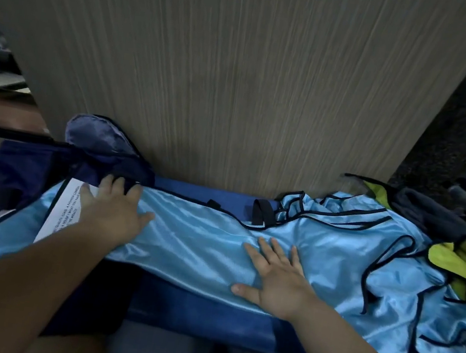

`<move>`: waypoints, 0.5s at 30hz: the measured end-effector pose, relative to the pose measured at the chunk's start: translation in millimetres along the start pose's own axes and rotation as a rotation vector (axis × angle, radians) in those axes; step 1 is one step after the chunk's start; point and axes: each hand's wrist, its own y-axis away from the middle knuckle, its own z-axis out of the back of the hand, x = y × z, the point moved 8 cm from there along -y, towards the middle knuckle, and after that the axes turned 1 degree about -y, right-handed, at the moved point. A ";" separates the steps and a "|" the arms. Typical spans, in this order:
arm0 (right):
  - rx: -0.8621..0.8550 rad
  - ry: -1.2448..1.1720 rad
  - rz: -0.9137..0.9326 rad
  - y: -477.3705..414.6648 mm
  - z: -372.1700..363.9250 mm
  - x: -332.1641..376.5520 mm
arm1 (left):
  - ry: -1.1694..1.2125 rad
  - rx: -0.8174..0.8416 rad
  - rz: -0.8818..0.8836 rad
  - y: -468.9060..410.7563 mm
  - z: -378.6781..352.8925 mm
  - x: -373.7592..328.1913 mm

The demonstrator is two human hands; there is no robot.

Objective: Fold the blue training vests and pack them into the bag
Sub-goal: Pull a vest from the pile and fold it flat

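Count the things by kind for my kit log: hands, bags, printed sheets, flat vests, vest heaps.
hands: 2, the left hand and the right hand
bag: 1
printed sheet: 1
flat vest: 1
vest heap: 1, vests inside it cannot be counted
Total: 6

The blue vest (202, 240) is presenting as thin, glossy, satin-like cloth, catching light along its creases. Its dark edge binding (364, 278) is reading as matt. The panel (239, 73) is showing a matt, finely streaked wood-grain finish. The navy bag (103, 141) is appearing as dull woven fabric. The white sheet (64, 207) is looking like smooth printed paper. The yellow-green cloth (451, 264) is looking matt.
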 end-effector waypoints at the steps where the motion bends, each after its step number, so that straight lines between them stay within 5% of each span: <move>1: -0.010 -0.041 0.000 1.1 3.0 0.3 | 0.022 -0.144 -0.032 4.0 12.8 -10.5; 3: -0.047 -0.122 -0.014 5.5 14.1 -0.3 | 0.132 -0.378 -0.253 18.6 25.5 -49.7; 5: -0.140 -0.184 -0.037 10.2 33.0 -4.6 | 0.205 -0.390 -0.513 39.0 18.5 -94.1; 11: -0.736 -0.453 -0.432 51.7 105.2 -105.2 | 0.185 0.267 -0.708 74.4 -56.9 -159.2; 15: -0.788 -0.552 -0.741 87.8 103.2 -183.8 | 0.128 0.388 -0.717 79.5 -66.7 -161.3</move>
